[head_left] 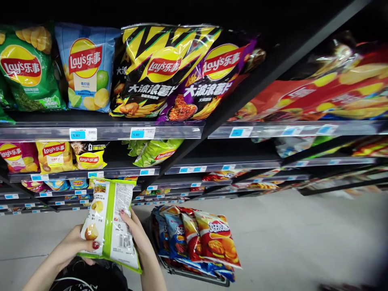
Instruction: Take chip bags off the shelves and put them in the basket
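Between my two hands is a green and white bag of chips (104, 218), held upright in front of my body with its printed back and barcode towards me. My left hand (77, 244) grips the lower left side, its thumb lying on the front. On the right side, my right hand (133, 226) has its thumb pressed against the text panel. The other fingers of both hands are mostly hidden behind the bag. Just beyond it, the lower shelf (75, 174) carries small chip bags, among them a light green bag (159, 152).
A basket (209, 279) filled with red and blue snack bags (214, 238) stands on the grey floor (287, 242) to my right. Ahead, the upper shelf edge (39, 132) bears price tags, with large chip bags (151, 68) above it. A dark slanted post (273, 56) divides the shelving.
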Motion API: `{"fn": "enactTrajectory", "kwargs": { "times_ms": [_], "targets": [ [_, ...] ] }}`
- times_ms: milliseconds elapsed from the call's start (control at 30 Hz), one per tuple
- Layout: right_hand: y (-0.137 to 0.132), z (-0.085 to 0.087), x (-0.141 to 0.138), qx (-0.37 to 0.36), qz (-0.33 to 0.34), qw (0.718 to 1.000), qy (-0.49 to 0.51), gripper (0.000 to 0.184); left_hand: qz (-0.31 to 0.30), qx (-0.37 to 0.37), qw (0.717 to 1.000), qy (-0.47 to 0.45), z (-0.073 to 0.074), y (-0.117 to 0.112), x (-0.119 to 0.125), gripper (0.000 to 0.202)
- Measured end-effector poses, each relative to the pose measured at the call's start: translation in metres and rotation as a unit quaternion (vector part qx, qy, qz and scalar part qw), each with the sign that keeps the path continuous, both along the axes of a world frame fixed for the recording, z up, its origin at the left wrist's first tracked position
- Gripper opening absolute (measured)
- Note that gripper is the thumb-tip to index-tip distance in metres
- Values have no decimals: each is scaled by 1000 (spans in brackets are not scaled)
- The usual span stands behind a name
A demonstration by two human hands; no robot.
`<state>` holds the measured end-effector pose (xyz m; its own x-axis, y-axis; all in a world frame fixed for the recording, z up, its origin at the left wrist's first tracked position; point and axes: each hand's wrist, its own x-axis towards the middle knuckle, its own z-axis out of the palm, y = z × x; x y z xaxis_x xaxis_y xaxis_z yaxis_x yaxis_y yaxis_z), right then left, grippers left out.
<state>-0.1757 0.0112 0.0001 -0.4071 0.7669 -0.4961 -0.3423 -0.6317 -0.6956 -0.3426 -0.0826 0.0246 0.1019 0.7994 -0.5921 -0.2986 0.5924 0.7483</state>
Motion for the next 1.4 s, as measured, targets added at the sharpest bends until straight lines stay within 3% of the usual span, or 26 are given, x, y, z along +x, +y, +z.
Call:
{"fn": "enactTrajectory", "kwargs": {
  "times_ms": [300, 733, 867, 1000, 1167, 1267, 1333, 1400],
  "targets": [
    [-1, -13, 0, -27, 26, 999, -3, 37, 21, -58, 998, 28, -2, 0, 2, 51],
    [-4, -27, 4, -47, 33, 998, -12, 34, 4, -60, 998, 20, -13, -3, 4, 52],
    [-9, -23, 5, 10, -10, 1000, 12, 45, -1, -23, 999, 26, -14, -4, 3, 64],
    [-16, -17, 8, 65, -49, 996, 30, 63, -17, 62, 998, -17, -12, -5, 2, 78],
    [-26, -16, 16, 126, -38, 991, 26, 78, 5, 138, 986, -92, -13, -4, 9, 73],
    [-29, -15, 21, 155, -24, 987, 22, 88, 1, 161, 982, -99, -21, -3, 11, 65],
    [-26, -12, 23, 161, 1, 987, 7, 91, 16, 162, 983, -87, -30, -2, 11, 67],
    [-22, -3, 25, 180, 10, 981, -67, 86, 74, 158, 985, -16, -37, -1, 13, 71]
  ]
}}
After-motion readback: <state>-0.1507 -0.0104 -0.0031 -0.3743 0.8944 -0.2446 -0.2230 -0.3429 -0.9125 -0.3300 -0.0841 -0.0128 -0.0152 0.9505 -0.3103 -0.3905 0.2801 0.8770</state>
